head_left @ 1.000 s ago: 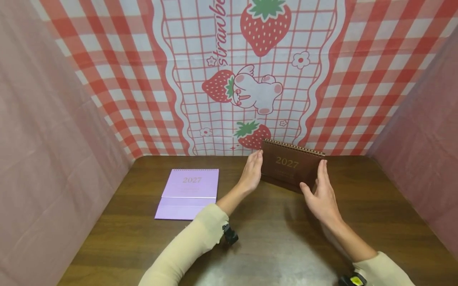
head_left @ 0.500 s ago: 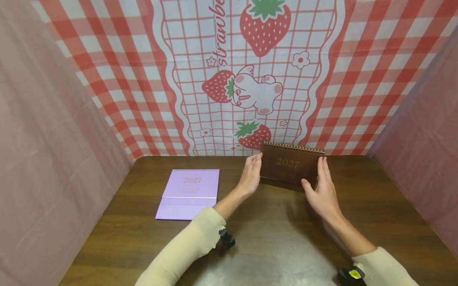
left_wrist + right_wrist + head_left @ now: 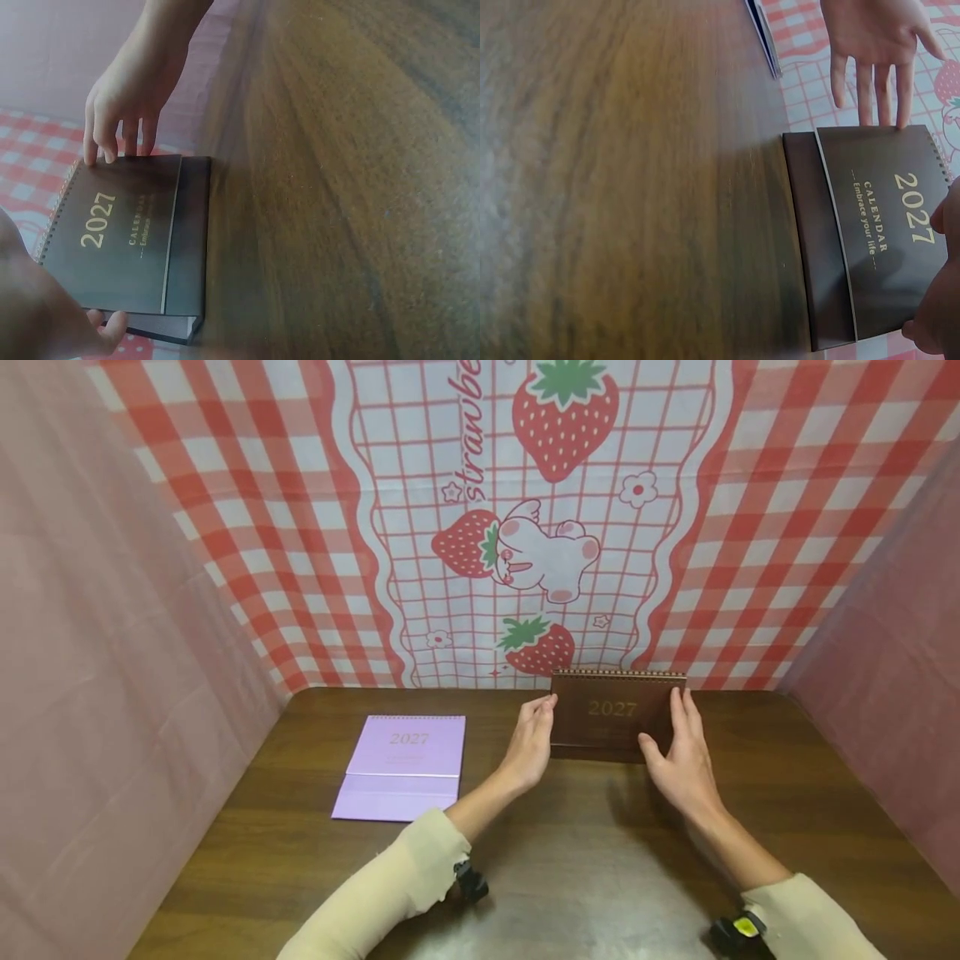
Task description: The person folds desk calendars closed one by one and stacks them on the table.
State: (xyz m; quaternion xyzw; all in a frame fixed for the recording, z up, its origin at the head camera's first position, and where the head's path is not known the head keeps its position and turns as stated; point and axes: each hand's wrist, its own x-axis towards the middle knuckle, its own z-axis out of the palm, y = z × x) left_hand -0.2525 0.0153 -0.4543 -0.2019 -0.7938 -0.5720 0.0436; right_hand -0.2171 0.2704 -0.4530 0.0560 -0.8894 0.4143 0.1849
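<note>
A dark brown desk calendar (image 3: pixel 611 714) with gold "2027" lettering and a spiral top stands upright at the back of the table. Its front faces the head camera squarely. At its left edge is my left hand (image 3: pixel 529 745), fingers straight and tips touching the side. My right hand (image 3: pixel 684 760) is at the right edge, fingers extended along it and thumb spread in front of the cover. In the right wrist view, the straight fingers of the left hand (image 3: pixel 877 52) meet the calendar's side (image 3: pixel 870 225). A purple 2027 calendar (image 3: pixel 408 756) stands to the left.
The brown wooden table (image 3: pixel 570 868) ends at a strawberry-print checked cloth (image 3: pixel 420 568) close behind the dark calendar. Pink curtains (image 3: pixel 97 652) hang on both sides. A black wrist camera (image 3: pixel 471 882) sits under the left sleeve.
The brown calendar has turned from a slanted stance to face straight forward, and its top edge is now level. Both hands have stayed at its sides. The head view has shifted slightly.
</note>
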